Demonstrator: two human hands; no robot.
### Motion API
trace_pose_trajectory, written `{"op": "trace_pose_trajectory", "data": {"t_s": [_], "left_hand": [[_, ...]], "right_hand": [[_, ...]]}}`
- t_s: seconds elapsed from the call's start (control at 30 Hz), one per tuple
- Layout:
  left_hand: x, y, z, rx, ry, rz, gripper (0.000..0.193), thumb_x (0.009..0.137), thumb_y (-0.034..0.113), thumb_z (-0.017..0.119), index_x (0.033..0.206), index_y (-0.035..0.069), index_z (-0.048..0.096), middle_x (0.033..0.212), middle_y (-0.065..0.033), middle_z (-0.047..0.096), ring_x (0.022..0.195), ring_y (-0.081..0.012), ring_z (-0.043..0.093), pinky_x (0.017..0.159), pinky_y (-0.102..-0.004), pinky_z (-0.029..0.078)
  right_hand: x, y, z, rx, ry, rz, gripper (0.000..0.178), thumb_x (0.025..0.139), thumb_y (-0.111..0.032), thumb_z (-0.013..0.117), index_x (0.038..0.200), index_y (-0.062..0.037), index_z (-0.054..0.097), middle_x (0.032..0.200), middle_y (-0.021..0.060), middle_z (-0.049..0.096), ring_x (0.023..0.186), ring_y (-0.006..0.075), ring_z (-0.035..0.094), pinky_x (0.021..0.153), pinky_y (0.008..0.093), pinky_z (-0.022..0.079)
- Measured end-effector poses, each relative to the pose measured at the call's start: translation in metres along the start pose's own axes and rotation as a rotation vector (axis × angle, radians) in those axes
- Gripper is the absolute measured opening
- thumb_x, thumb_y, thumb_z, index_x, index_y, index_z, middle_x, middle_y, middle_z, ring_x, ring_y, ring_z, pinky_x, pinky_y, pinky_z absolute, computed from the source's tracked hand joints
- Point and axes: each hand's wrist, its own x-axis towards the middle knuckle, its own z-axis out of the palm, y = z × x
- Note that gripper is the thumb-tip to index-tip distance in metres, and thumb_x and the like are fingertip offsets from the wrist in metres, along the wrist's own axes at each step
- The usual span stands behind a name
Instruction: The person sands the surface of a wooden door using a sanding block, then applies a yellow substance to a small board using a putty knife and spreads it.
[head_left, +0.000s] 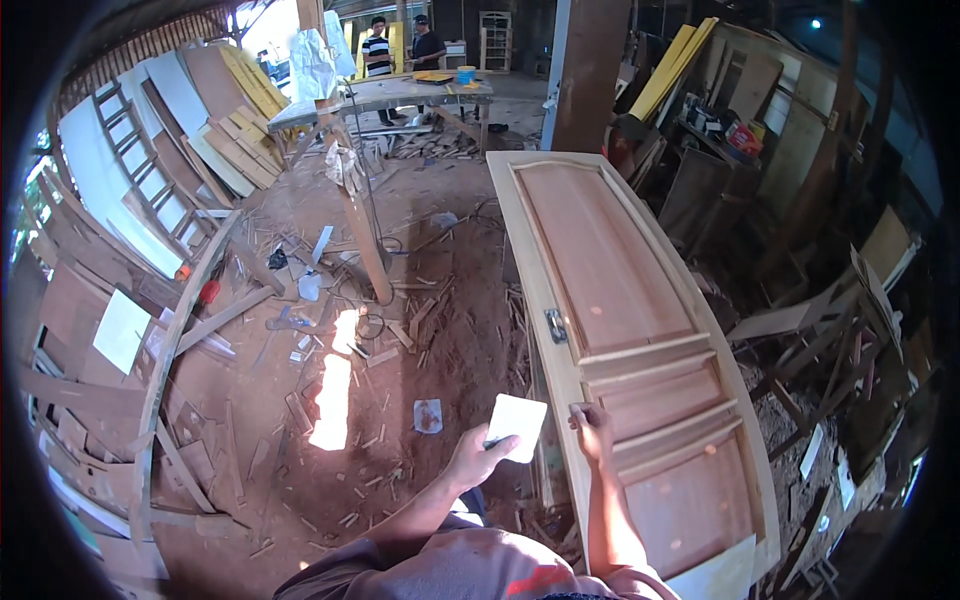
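Note:
A pale square piece (520, 424), like a stiff card or folded sheet, is gripped between the thumb and fingers of my left hand (480, 457). It is held beside the left edge of a wooden panel door (612, 260), which lies flat and stretches away from me. Over the door's left stile is my right hand (594, 428), fingers drawn together; whether they pinch something small cannot be made out. Further up the same stile rests a small dark metal-looking object (556, 325). A pale flat sheet (715, 578) covers part of the door's near end.
Wood scraps and shavings litter the dirt floor (400, 460). Left of the door stands a wooden post (362, 240). Boards (235, 150) lean along the left side, and stacked timber crowds the right. Two people stand behind a far workbench (390, 93).

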Motion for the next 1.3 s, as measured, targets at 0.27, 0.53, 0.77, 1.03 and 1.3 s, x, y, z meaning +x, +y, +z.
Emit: {"op": "trace_pose_trajectory", "data": {"t_s": [0.27, 0.53, 0.77, 1.03, 1.3], "left_hand": [[0.168, -0.045, -0.056, 0.101, 0.029, 0.004, 0.023, 0.096, 0.002, 0.061, 0.116, -0.004, 0.070, 0.106, -0.0064, 0.075, 0.096, -0.0105, 0.066, 0.083, -0.0299, 0.054], [0.326, 0.006, -0.117, 0.148, -0.044, -0.021, 0.025, 0.093, 0.004, 0.062, 0.115, -0.006, 0.069, 0.107, -0.0068, 0.076, 0.098, -0.0127, 0.068, 0.085, -0.0318, 0.055], [0.399, 0.031, -0.125, 0.011, -0.057, -0.010, 0.026, 0.100, 0.017, 0.074, 0.114, -0.004, 0.070, 0.109, -0.0080, 0.076, 0.099, -0.0118, 0.070, 0.085, -0.0301, 0.057], [0.396, 0.059, -0.121, -0.101, -0.173, 0.019, 0.025, 0.099, 0.014, 0.074, 0.118, -0.002, 0.070, 0.109, -0.0050, 0.075, 0.098, -0.0108, 0.070, 0.086, -0.0309, 0.058], [0.304, 0.086, -0.090, -0.143, -0.227, 0.099, 0.024, 0.099, 0.008, 0.069, 0.121, -0.002, 0.068, 0.111, -0.0042, 0.074, 0.098, -0.0112, 0.069, 0.087, -0.0313, 0.058]], "right_hand": [[0.196, 0.081, 0.073, -0.488, 0.105, -0.415, 0.027, 0.094, -0.017, 0.072, 0.115, 0.0008, 0.071, 0.096, 0.0213, 0.076, 0.086, 0.0342, 0.074, 0.078, 0.0414, 0.058], [0.300, 0.084, 0.132, -1.160, 0.157, -0.115, 0.033, 0.093, -0.018, 0.064, 0.124, -0.0067, 0.067, 0.121, 0.0165, 0.066, 0.116, 0.0363, 0.061, 0.101, 0.0510, 0.048], [0.313, 0.090, 0.138, -1.167, 0.319, -0.128, 0.016, 0.092, -0.018, 0.065, 0.100, -0.0042, 0.068, 0.098, 0.0144, 0.067, 0.103, 0.0357, 0.065, 0.091, 0.0524, 0.049], [0.287, 0.013, 0.101, 0.105, 0.381, 0.021, 0.027, 0.113, -0.029, 0.050, 0.106, -0.0035, 0.055, 0.085, 0.0131, 0.069, 0.060, 0.0161, 0.065, 0.053, 0.0329, 0.051], [0.151, -0.176, 0.089, 0.414, 0.053, -0.074, 0.021, 0.101, -0.011, 0.071, 0.107, -0.0075, 0.051, 0.089, 0.0068, 0.067, 0.076, 0.0127, 0.064, 0.064, 0.0269, 0.051]]}}
